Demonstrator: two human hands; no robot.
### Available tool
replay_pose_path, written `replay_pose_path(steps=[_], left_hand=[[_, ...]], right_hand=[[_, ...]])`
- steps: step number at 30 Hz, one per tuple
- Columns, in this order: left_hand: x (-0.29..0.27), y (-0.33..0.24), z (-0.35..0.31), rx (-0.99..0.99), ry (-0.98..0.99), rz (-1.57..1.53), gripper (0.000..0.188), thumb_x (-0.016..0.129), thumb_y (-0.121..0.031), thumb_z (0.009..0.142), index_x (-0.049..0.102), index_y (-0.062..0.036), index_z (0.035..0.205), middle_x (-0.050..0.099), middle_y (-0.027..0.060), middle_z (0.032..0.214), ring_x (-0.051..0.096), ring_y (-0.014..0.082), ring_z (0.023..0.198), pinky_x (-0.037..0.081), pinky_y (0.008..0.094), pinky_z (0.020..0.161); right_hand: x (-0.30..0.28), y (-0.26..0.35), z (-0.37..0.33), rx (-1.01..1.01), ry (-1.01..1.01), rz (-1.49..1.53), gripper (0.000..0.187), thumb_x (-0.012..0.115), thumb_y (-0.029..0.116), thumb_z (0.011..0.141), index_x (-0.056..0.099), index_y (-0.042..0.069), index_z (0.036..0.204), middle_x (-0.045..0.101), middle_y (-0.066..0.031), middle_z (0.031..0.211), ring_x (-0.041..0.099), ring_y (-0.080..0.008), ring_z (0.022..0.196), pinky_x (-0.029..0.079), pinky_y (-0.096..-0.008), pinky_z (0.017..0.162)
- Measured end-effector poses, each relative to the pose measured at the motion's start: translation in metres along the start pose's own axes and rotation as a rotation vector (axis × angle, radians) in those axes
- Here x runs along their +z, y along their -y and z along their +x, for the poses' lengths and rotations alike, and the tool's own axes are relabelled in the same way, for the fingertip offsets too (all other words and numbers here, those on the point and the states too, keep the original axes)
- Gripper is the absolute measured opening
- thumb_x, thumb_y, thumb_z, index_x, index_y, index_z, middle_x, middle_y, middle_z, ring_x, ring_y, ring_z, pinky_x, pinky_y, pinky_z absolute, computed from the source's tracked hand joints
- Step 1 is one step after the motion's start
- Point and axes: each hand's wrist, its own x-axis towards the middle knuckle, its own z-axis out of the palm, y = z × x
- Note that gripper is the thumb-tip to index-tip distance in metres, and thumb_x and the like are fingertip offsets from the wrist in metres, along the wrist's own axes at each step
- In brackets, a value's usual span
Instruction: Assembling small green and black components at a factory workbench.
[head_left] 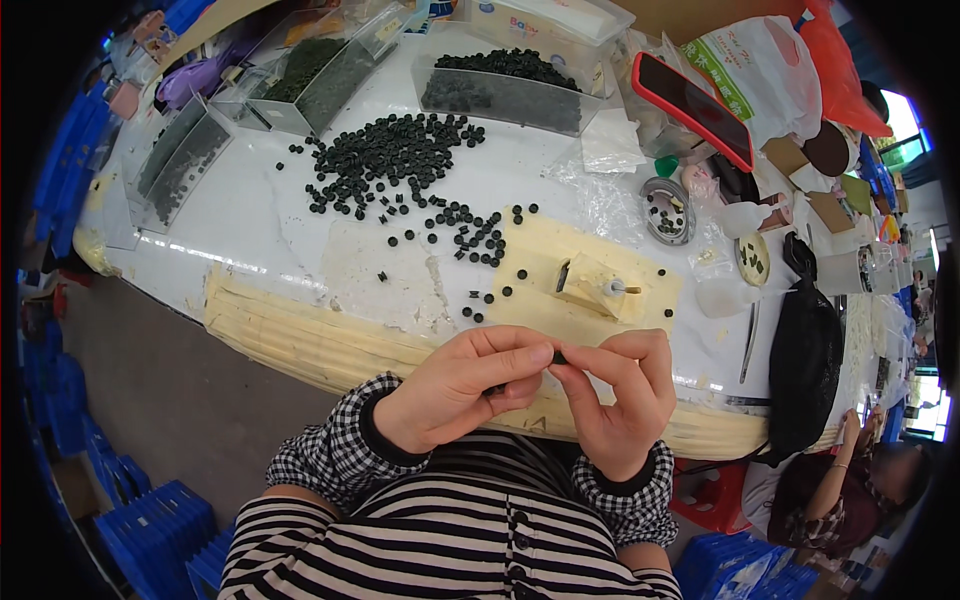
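Both hands meet above the table's front edge. A small black rubber-like piece (559,357) is pinched between the fingertips of my left hand (460,388) and my right hand (628,395); most of it is hidden by the fingers. Another dark bit (493,390) shows under the curled fingers of my left hand. Just beyond the hands stands a cream-taped block (597,287) with a thin pin (630,290) sticking out to the right. A big pile of small black grooved rings (385,158) lies further off, and a looser cluster (480,240) trails toward the block.
Clear bins of black parts (505,85) and dark green parts (310,75) line the back. A red-cased phone (692,110) leans at the back right. Tweezers (749,342) and a black bag (806,360) lie at the right. Another person (840,490) sits at the far right.
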Motion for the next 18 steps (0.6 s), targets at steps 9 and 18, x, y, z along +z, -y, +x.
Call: replay_pose_path(steps=[9,18], left_hand=[[-0.004,0.002,0.000,0.110,0.030,0.125,0.018,0.059,-0.017,0.096,0.064,-0.0012,0.102,0.050,-0.0056,0.072,0.036,0.0035,0.059,0.031,0.0181,0.052],[0.008,0.004,0.002,0.199,-0.107,0.188,0.018,0.060,-0.015,0.095,0.065,-0.0007,0.104,0.057,-0.0039,0.077,0.036,0.0016,0.057,0.028,0.0172,0.049]], right_hand=[[0.000,0.001,0.001,-0.041,0.023,0.011,0.031,0.077,-0.002,0.064,0.071,0.007,0.094,0.054,-0.0035,0.077,0.050,-0.0186,0.067,0.040,-0.0291,0.056],[0.005,-0.004,-0.005,-0.143,-0.028,-0.140,0.032,0.079,0.002,0.064,0.072,0.007,0.095,0.056,-0.0027,0.079,0.050,-0.0208,0.067,0.042,-0.0309,0.056]])
